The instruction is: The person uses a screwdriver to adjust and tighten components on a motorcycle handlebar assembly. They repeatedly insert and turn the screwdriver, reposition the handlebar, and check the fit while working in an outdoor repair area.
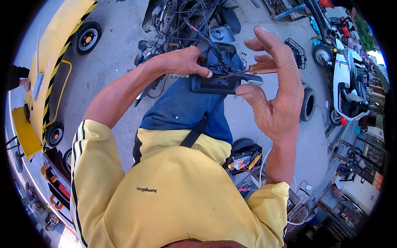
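A black plastic housing (201, 88) with a rectangular recess lies over my blue-trousered lap. My left hand (182, 62) is closed at its upper left edge, the thumb pressed near the recess; its other fingertips are hidden. In my right hand (283, 89) is a screwdriver (264, 67) with a translucent orange-brown handle. Its thin metal shaft slants left across the housing, the tip close to my left thumb. My right thumb reaches the housing's right end, while the upper fingers are raised and partly spread.
Ahead lies a tangle of black cables (182, 25) on vehicle parts. A yellow cart (51, 45) with striped edging stands left. To the right are a loose tyre (308, 104) and a white scooter (343, 82). An open container (244, 157) of tools sits beside my right side.
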Available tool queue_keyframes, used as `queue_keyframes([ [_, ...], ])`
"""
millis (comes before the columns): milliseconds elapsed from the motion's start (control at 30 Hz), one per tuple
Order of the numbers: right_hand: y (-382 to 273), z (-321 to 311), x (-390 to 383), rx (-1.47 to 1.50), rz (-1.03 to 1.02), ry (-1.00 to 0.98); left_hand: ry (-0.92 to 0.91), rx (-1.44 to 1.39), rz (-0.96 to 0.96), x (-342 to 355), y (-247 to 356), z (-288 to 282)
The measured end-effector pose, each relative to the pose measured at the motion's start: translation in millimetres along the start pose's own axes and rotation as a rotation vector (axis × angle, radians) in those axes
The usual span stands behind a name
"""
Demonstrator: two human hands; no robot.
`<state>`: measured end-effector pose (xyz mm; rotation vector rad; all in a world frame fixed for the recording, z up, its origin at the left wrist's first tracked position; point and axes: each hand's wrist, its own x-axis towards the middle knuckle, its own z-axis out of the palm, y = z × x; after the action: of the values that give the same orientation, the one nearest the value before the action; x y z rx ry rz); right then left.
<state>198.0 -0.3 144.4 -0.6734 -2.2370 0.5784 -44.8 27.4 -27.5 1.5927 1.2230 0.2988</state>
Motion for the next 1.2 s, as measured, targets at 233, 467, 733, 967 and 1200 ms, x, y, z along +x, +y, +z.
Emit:
queue_keyframes([
  [233, 7.4, -10.6, -6.5, -0.107, -0.027, -0.080, -0.022, 0.009, -0.010, -0.2, 5.0, -4.9],
  [467, 15.8, -3.0, -8.3, 0.166, -0.031, -0.002, -0.020, 0.001, -0.012, 0.1, 1.0, -3.4],
  [733, 13.4, 2.6, 2.1, 0.097, -0.105, 0.046, -0.024, -0.001, -0.017, 0.0, 1.3, -3.5],
  [967, 8.9, -13.5, -8.4, -0.135, 0.005, -0.088, -0.019, 0.041, 0.015, 1.2, 2.3, -4.5],
  [1200, 16.4, -3.0, 0.0, 0.222, 0.003, -0.076, -0.014, 0.013, -0.003, -1.9, 3.5, -2.4],
])
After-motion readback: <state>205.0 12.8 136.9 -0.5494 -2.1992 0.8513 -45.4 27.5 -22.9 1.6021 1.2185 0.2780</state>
